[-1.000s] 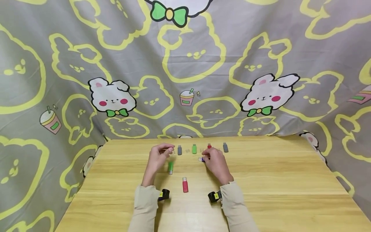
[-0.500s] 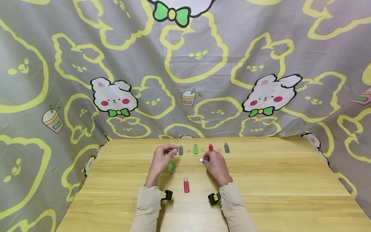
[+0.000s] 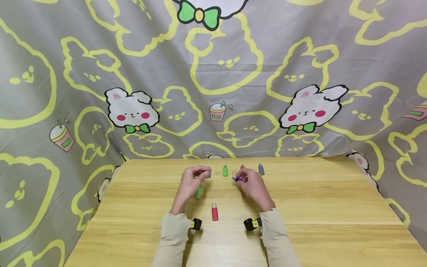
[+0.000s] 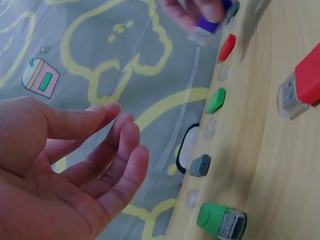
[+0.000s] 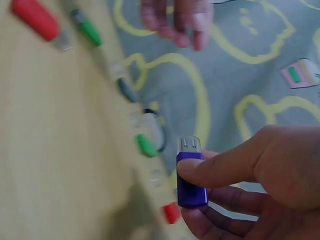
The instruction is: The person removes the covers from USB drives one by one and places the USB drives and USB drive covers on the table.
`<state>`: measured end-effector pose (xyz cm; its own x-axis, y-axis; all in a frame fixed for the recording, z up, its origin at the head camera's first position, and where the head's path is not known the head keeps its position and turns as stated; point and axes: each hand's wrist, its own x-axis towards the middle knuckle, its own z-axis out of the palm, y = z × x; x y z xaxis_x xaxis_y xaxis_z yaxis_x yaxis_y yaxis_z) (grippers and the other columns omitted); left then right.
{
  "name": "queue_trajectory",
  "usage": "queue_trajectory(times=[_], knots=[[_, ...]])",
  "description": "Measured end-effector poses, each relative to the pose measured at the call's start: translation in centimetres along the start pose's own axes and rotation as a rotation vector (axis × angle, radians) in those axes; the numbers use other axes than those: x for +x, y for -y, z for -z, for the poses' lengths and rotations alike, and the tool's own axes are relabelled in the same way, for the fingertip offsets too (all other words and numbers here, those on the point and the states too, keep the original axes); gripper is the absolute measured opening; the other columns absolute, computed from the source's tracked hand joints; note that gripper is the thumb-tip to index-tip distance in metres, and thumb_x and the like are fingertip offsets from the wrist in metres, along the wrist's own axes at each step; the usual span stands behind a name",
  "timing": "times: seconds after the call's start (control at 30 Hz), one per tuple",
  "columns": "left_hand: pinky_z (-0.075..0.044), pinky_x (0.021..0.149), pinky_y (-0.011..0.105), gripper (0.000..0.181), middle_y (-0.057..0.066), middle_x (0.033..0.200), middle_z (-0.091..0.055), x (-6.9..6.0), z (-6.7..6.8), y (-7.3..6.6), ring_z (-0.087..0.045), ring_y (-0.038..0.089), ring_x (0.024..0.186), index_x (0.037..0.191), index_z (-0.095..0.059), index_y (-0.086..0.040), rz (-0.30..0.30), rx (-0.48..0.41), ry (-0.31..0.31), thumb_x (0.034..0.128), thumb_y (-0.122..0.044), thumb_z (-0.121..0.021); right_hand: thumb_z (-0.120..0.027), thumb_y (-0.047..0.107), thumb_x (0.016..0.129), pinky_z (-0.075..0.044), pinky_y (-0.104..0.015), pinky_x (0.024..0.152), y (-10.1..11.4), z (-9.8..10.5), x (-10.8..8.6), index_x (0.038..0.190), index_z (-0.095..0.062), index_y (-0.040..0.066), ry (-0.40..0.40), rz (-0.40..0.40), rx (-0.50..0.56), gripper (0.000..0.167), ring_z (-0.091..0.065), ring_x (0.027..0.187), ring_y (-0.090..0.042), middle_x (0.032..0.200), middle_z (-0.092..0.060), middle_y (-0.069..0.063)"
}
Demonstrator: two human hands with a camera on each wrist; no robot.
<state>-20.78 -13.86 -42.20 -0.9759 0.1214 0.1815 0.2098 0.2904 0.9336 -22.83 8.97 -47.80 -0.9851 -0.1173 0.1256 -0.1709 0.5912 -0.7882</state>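
My right hand (image 3: 252,182) pinches a purple USB stick (image 5: 191,180) between thumb and fingers, held above the table, its clear-capped metal plug pointing out. My left hand (image 3: 193,181) hovers at the left end of the row with fingers loosely bent and nothing visible in it. Partly behind it in the head view is a grey USB stick (image 4: 200,165). A green USB stick with a clear cap (image 3: 198,192) lies just below the left hand. Nearer to me lies a red USB stick (image 3: 214,212), its clear-capped plug pointing away.
Along the back of the wooden table (image 3: 317,207) are a green USB stick (image 3: 225,171), a red one (image 5: 171,213) partly behind the right hand, and a grey one (image 3: 261,169). Small clear pieces (image 4: 209,128) sit between them. A patterned curtain (image 3: 180,74) hangs behind.
My right hand has raised and turned the purple USB stick, shifting slightly right. My left hand has drifted right, now covering part of the grey stick. The other sticks keep their places.
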Motion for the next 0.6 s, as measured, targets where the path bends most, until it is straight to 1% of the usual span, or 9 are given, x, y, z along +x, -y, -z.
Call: queue_trajectory(times=[0.03,0.07,0.13,0.2,0.27,0.4,0.5,0.6], knots=[[-0.060,0.083,0.054,0.015,0.034,0.107,-0.069,0.0,-0.1,-0.1,-0.067,0.048,0.094,0.108,-0.069,0.017,-0.009,-0.002,0.005,0.0958,0.009,-0.064,-0.076,-0.009,0.086,-0.057,-0.035,0.072,0.2,0.4,0.0,0.094,-0.073,0.003,-0.001,0.010,0.023,0.015,-0.064,0.079,-0.019,0.088,-0.071,-0.008],[-0.060,0.082,0.051,0.014,0.032,0.105,-0.070,0.1,-0.3,0.4,-0.068,0.047,0.094,0.107,-0.070,0.016,-0.015,-0.002,0.006,0.0958,0.009,-0.065,-0.075,-0.009,0.086,-0.057,-0.035,0.073,0.4,0.8,-0.1,0.094,-0.073,0.002,-0.004,0.026,0.042,0.014,-0.065,0.079,-0.020,0.090,-0.072,-0.010],[-0.062,0.078,0.043,0.012,0.028,0.100,-0.072,0.5,-0.6,1.5,-0.070,0.044,0.090,0.105,-0.072,0.013,-0.027,0.000,0.015,0.0956,0.008,-0.065,-0.075,-0.009,0.088,-0.059,-0.037,0.074,0.8,1.5,-0.1,0.096,-0.075,0.002,-0.009,0.051,0.068,0.013,-0.068,0.081,-0.022,0.093,-0.074,-0.011],[-0.062,0.077,0.039,0.012,0.025,0.097,-0.073,0.9,-1.0,2.4,-0.071,0.043,0.089,0.105,-0.073,0.011,-0.022,-0.002,0.032,0.0959,0.007,-0.065,-0.075,-0.006,0.089,-0.060,-0.038,0.076,1.2,2.0,-0.2,0.098,-0.077,0.003,-0.021,0.074,0.083,0.013,-0.070,0.083,-0.024,0.095,-0.076,-0.010],[-0.062,0.077,0.040,0.013,0.023,0.098,-0.074,1.2,-1.5,3.4,-0.072,0.041,0.089,0.106,-0.073,0.009,-0.021,-0.012,0.051,0.0962,0.005,-0.066,-0.077,-0.004,0.089,-0.061,-0.039,0.077,1.6,2.2,-0.2,0.099,-0.079,0.003,-0.029,0.094,0.096,0.012,-0.072,0.084,-0.024,0.096,-0.077,-0.010],[-0.061,0.081,0.045,0.017,0.028,0.104,-0.073,1.2,-2.3,3.2,-0.071,0.044,0.092,0.110,-0.071,0.012,-0.026,-0.053,0.095,0.0961,0.003,-0.068,-0.080,0.001,0.087,-0.060,-0.034,0.074,2.1,2.5,-0.2,0.098,-0.080,0.004,-0.034,0.124,0.121,0.011,-0.073,0.082,-0.021,0.094,-0.078,-0.009],[-0.062,0.080,0.037,0.019,0.026,0.106,-0.073,1.1,-2.7,2.9,-0.071,0.042,0.093,0.111,-0.071,0.011,-0.020,-0.065,0.119,0.0957,0.001,-0.069,-0.082,0.003,0.087,-0.058,-0.027,0.069,2.2,2.5,-0.2,0.096,-0.081,0.005,-0.024,0.141,0.137,0.010,-0.072,0.080,-0.018,0.091,-0.078,-0.006],[-0.060,0.080,0.029,0.019,0.024,0.106,-0.073,1.1,-3.1,2.7,-0.072,0.039,0.094,0.112,-0.071,0.010,-0.014,-0.080,0.139,0.0953,0.000,-0.070,-0.082,0.003,0.087,-0.057,-0.024,0.068,2.2,2.5,-0.3,0.095,-0.081,0.005,-0.008,0.163,0.164,0.009,-0.072,0.080,-0.017,0.090,-0.078,-0.006]])
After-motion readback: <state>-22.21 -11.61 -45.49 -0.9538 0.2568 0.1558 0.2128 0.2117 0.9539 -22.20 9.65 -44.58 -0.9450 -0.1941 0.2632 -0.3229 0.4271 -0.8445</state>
